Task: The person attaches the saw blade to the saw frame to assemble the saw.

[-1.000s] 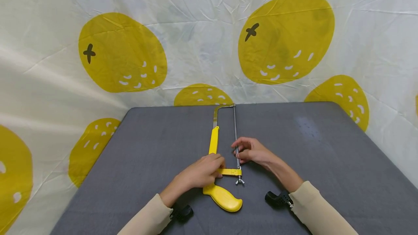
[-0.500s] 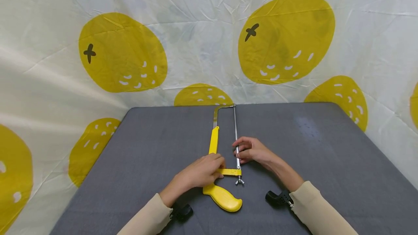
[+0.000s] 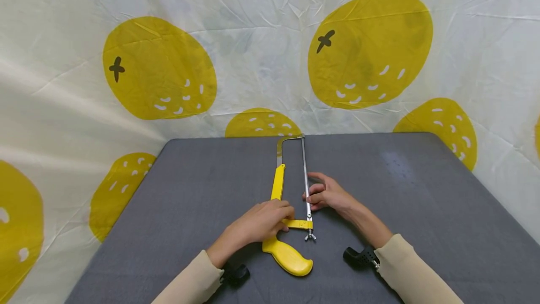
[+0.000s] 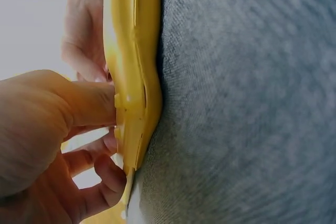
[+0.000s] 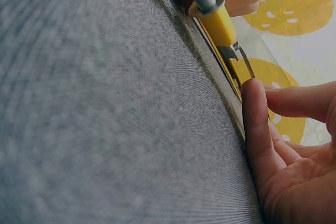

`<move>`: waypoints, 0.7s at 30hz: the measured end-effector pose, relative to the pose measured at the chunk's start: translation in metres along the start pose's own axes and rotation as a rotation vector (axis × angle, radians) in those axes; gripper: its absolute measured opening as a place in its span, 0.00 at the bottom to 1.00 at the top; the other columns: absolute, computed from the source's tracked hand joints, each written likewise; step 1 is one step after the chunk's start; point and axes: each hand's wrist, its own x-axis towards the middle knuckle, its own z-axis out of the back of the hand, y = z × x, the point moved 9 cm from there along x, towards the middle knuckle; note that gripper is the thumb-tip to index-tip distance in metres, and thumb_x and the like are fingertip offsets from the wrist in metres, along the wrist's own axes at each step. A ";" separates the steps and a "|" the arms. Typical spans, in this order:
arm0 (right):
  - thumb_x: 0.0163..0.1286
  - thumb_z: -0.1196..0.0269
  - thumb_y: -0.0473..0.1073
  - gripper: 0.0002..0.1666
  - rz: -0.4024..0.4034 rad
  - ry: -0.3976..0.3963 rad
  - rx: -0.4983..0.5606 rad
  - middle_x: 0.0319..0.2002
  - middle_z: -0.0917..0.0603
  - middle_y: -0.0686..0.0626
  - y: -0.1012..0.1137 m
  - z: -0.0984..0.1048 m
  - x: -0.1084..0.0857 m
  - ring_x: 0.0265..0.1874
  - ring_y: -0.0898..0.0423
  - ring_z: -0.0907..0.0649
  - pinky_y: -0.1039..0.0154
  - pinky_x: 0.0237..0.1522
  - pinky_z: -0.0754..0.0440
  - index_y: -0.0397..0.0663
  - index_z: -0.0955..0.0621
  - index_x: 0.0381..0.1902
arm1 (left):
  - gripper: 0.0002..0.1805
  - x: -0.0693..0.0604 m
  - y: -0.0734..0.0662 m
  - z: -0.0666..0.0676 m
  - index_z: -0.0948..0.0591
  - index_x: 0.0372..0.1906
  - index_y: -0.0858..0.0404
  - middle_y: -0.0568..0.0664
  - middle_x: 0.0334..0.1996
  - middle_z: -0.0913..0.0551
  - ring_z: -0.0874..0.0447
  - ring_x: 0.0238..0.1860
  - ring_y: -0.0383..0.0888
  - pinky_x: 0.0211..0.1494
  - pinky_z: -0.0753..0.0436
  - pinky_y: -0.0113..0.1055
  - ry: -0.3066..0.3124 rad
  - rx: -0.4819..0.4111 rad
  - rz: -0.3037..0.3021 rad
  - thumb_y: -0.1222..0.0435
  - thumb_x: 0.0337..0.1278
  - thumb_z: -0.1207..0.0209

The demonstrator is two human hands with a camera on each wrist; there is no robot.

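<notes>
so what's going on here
A person has a yellow hacksaw lying on a grey-covered table. The left hand holds it just beyond the handle, while the right hand pinches the thin blade between thumb and finger. The blade runs along the saw's open side, and neither hand is on the wing nut at the near end.

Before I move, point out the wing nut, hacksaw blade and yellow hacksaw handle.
Wing nut (image 3: 310, 236), head view: its centre.
Hacksaw blade (image 3: 305, 163), head view: its far stretch.
Yellow hacksaw handle (image 3: 290, 257), head view: middle of the grip.
</notes>
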 end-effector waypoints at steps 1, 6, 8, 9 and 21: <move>0.66 0.36 0.27 0.52 -0.001 0.001 -0.004 0.41 0.12 0.44 0.000 0.000 0.000 0.30 0.59 0.14 0.64 0.35 0.12 0.37 0.50 0.81 | 0.09 0.000 0.000 0.000 0.17 0.49 0.50 0.39 0.40 0.20 0.25 0.38 0.35 0.42 0.21 0.28 -0.001 -0.004 -0.006 0.59 0.67 0.33; 0.66 0.37 0.27 0.52 -0.010 0.002 -0.008 0.41 0.15 0.43 -0.001 -0.001 0.000 0.32 0.59 0.14 0.63 0.35 0.12 0.37 0.50 0.82 | 0.08 -0.001 -0.002 0.001 0.17 0.47 0.49 0.38 0.38 0.21 0.26 0.37 0.34 0.40 0.23 0.27 -0.006 -0.016 -0.033 0.59 0.66 0.33; 0.65 0.37 0.27 0.53 -0.010 0.004 -0.006 0.41 0.16 0.44 -0.002 -0.001 0.000 0.32 0.59 0.14 0.63 0.35 0.12 0.37 0.50 0.82 | 0.08 -0.001 0.000 0.001 0.17 0.47 0.49 0.38 0.39 0.21 0.26 0.36 0.34 0.40 0.23 0.27 -0.010 -0.016 -0.032 0.59 0.67 0.33; 0.65 0.37 0.27 0.53 -0.011 0.005 -0.006 0.40 0.16 0.44 -0.002 -0.001 0.000 0.32 0.59 0.14 0.63 0.35 0.12 0.38 0.50 0.82 | 0.08 -0.001 0.000 0.001 0.17 0.48 0.50 0.38 0.39 0.21 0.26 0.36 0.34 0.40 0.23 0.27 -0.012 -0.015 -0.029 0.59 0.67 0.33; 0.65 0.37 0.26 0.52 0.000 0.013 0.019 0.38 0.16 0.47 0.000 -0.001 0.000 0.34 0.59 0.13 0.62 0.35 0.12 0.37 0.50 0.80 | 0.07 0.000 0.002 0.003 0.18 0.47 0.52 0.41 0.41 0.19 0.24 0.38 0.35 0.44 0.20 0.29 -0.050 -0.001 0.011 0.58 0.68 0.34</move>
